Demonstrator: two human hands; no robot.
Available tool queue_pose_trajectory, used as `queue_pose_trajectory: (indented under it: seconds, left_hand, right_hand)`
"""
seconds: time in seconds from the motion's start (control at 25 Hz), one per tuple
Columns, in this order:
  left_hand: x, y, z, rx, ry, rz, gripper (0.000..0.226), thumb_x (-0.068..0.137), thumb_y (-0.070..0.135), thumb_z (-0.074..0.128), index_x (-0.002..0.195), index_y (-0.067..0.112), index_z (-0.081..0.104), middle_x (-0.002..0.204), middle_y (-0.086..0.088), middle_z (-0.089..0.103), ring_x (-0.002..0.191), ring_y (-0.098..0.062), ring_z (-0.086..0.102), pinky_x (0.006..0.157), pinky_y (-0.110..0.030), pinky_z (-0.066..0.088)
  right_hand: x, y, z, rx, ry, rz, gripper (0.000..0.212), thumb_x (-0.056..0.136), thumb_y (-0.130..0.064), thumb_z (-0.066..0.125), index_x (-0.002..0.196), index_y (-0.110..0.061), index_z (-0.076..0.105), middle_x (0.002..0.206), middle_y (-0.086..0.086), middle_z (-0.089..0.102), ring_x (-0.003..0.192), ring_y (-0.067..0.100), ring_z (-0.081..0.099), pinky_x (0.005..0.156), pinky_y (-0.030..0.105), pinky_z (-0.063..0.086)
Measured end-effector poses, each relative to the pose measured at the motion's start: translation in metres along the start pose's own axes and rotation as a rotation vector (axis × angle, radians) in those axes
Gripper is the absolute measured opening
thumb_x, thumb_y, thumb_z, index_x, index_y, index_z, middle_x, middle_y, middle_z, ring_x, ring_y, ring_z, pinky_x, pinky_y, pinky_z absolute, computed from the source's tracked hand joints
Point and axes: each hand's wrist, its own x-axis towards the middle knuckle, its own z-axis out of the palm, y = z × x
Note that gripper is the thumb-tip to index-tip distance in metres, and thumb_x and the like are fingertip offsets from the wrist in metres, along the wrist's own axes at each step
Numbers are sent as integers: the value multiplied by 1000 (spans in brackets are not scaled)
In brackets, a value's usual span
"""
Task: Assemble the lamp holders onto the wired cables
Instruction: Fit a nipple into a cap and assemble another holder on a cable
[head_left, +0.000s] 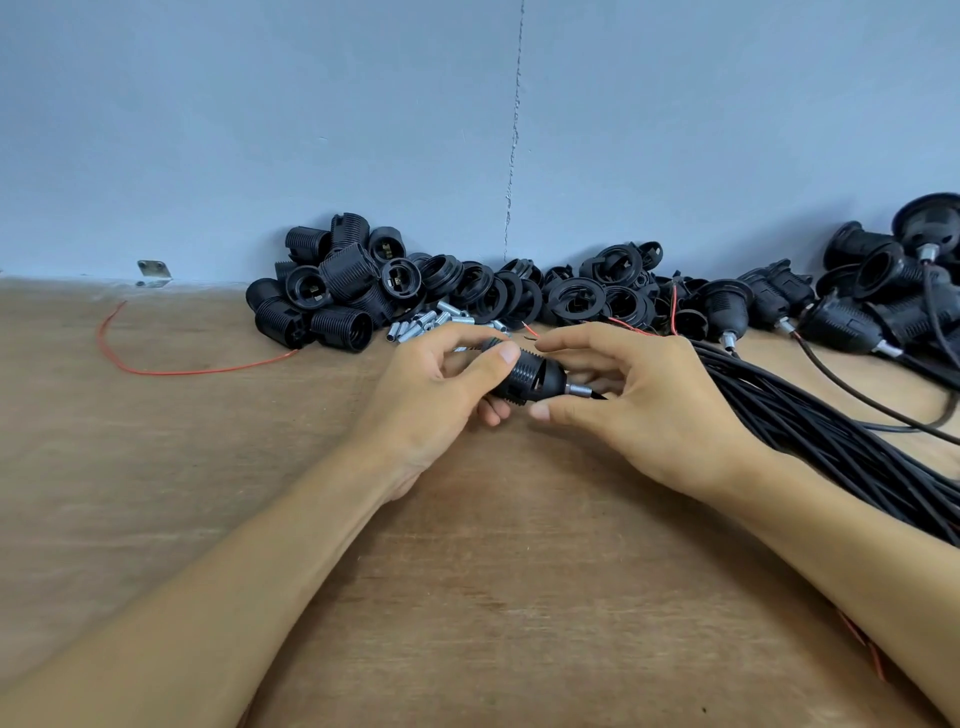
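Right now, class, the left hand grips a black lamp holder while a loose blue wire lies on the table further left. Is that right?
Not quite: the loose wire is red, not blue, as the head view shows. The rest stands: the left hand grips the black lamp holder, and the wire lies on the table further left.

The worktop (467, 571) is bare wood, matt, with a pale streaky grain and a slightly rough look. The lamp holder (524, 376) is black plastic, ribbed with threads and faintly shiny, and a bright metal nipple (577, 389) sticks out of its end. The heaped holders (332, 291) and loose rings (576, 299) are the same black plastic with a dull sheen. The small tubes (415, 328) are silvery threaded metal. The cables (831, 441) have smooth black sheathing with a soft gloss. The red wire (171, 370) has thin, smooth insulation. The wall (311, 130) is matt blue-grey paint, cracked down one line, and carries a shiny metal bracket (154, 270).
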Motion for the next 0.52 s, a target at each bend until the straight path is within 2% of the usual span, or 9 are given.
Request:
queue_pose_trajectory:
  seconds: [0.12, 0.24, 0.4, 0.52]
  left_hand:
    - [-1, -1, 3, 38, 8, 36, 13, 97, 22, 68, 108, 17, 70, 74, -6, 74, 59, -15, 65, 57, -22, 52]
    - [-2, -2, 4, 62, 15, 70, 10, 96, 25, 69, 105, 20, 70, 71, -3, 74, 57, -13, 64, 56, -21, 52]
    - [-3, -2, 5, 127, 36, 93, 25, 86, 41, 69, 103, 22, 70, 69, 2, 73, 53, -11, 63, 54, -19, 50]
    - [-3, -2, 7, 151, 60, 104, 33, 83, 45, 69, 106, 21, 70, 72, 3, 74, 54, -12, 65, 54, -22, 50]
  right_hand:
    - [-1, -1, -2, 6, -5, 2, 50, 70, -17, 90, 112, -35, 70, 103, -24, 74, 98, -9, 67, 89, 14, 52]
    - [-2, -2, -1, 19, 4, 6, 50, 69, -18, 91, 111, -36, 70, 101, -22, 75, 95, -6, 69, 89, 18, 54]
    - [-2, -1, 2, 83, -8, 44, 47, 69, -18, 91, 108, -33, 72, 96, -18, 77, 89, 7, 74, 89, 27, 57]
    - [-3, 0, 3, 114, 3, 39, 44, 69, -18, 91, 105, -35, 72, 92, -20, 76, 85, 6, 73, 84, 20, 56]
